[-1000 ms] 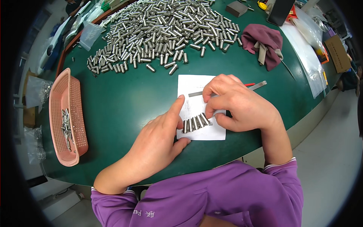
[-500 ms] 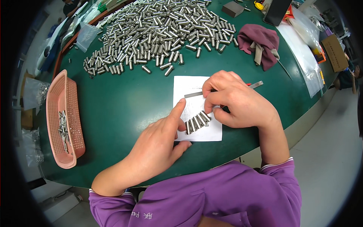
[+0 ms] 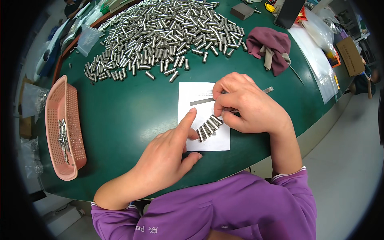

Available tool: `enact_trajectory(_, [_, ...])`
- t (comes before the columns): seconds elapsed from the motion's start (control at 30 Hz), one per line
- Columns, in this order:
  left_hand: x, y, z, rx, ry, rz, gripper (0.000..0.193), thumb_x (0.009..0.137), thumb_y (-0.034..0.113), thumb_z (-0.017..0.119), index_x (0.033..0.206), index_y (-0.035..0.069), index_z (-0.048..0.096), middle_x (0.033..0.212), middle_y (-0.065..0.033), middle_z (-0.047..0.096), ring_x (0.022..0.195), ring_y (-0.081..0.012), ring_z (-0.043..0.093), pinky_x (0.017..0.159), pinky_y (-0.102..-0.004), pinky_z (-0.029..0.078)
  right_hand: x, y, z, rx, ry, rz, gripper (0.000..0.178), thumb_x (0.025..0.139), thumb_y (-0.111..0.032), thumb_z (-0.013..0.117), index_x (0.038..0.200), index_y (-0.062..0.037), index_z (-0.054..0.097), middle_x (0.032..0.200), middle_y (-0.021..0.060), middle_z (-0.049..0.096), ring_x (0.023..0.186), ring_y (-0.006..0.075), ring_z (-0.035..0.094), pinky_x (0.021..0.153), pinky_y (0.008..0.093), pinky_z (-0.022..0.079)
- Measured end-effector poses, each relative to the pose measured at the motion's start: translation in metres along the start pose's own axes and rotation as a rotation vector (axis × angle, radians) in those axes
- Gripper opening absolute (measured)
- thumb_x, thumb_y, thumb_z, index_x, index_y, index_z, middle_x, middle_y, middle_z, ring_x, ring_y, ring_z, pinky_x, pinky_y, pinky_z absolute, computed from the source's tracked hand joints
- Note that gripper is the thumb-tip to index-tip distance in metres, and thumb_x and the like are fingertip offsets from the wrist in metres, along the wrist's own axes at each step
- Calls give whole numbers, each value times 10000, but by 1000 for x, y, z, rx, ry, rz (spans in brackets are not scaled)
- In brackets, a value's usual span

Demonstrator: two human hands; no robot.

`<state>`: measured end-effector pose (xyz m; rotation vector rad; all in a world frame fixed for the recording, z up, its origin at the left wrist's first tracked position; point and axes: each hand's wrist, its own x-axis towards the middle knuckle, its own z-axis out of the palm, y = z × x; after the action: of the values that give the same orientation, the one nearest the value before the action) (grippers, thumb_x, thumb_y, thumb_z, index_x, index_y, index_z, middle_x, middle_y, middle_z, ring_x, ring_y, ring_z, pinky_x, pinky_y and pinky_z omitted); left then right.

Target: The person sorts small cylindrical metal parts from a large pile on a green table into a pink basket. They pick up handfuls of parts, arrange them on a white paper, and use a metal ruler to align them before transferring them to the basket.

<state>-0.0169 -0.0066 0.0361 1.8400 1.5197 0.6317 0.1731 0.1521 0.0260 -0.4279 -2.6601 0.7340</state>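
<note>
A short row of shiny metal pins (image 3: 209,129) lies side by side on a white printed sheet (image 3: 218,144). My left hand (image 3: 166,154) is open beside it, index finger stretched forward, thumb apart, another fingertip at the row's left end. At the row's right end, my right hand (image 3: 252,106) is closed, with thumb and fingertips pinched together; what they hold is hidden. A flat grey metal strip (image 3: 201,101) slants across the sheet and runs under my right hand. A flat metal end (image 3: 268,90) shows beyond that hand's far side.
A large heap of metal pins (image 3: 160,36) covers the table's far side. At the left stands a pink perforated basket (image 3: 76,132) with small metal pieces inside. A maroon cloth (image 3: 274,44), a dark block (image 3: 241,11) and a phone-like dark slab (image 3: 287,14) sit far right.
The whole view has shifted slightly, so the table things appear a little farther left. My right fingers have moved slightly at the row's end; my left hand stays beside the pins.
</note>
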Motion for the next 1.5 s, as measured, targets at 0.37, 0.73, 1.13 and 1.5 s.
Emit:
enact_trajectory(0.37, [-1, 0, -1, 32, 33, -16, 919, 708, 14, 733, 1460, 12, 204, 949, -77, 606, 677, -187, 544, 639, -313, 479, 0, 2, -1, 2, -32, 28, 50, 687, -60, 607, 723, -82, 635, 930, 34, 564, 941, 232, 512, 865, 353, 376])
enact_trajectory(0.73, [-2, -2, -3, 108, 69, -36, 838, 739, -40, 640, 1457, 10, 212, 879, -69, 581, 683, -193, 556, 659, -321, 483, 0, 1, -1, 18, -69, 21, 47, 693, -74, 608, 720, -96, 639, 954, 36, 570, 968, 239, 509, 882, 363, 370])
enact_trajectory(1.13, [-3, -3, -5, 123, 94, -55, 805, 751, -61, 605, 1454, 18, 222, 857, -80, 582, 674, -196, 571, 658, -322, 491, 0, -2, 1, 43, -76, -7, 68, 690, -65, 606, 722, -109, 647, 954, 31, 569, 967, 241, 510, 893, 369, 366])
enact_trajectory(1.5, [-4, -4, -6, 169, 108, -61, 802, 734, -91, 564, 1453, 8, 222, 829, -90, 588, 678, -221, 588, 660, -332, 491, 0, -5, 4, 68, -89, -28, 78, 681, -59, 619, 724, -115, 653, 958, 24, 571, 967, 241, 514, 896, 371, 372])
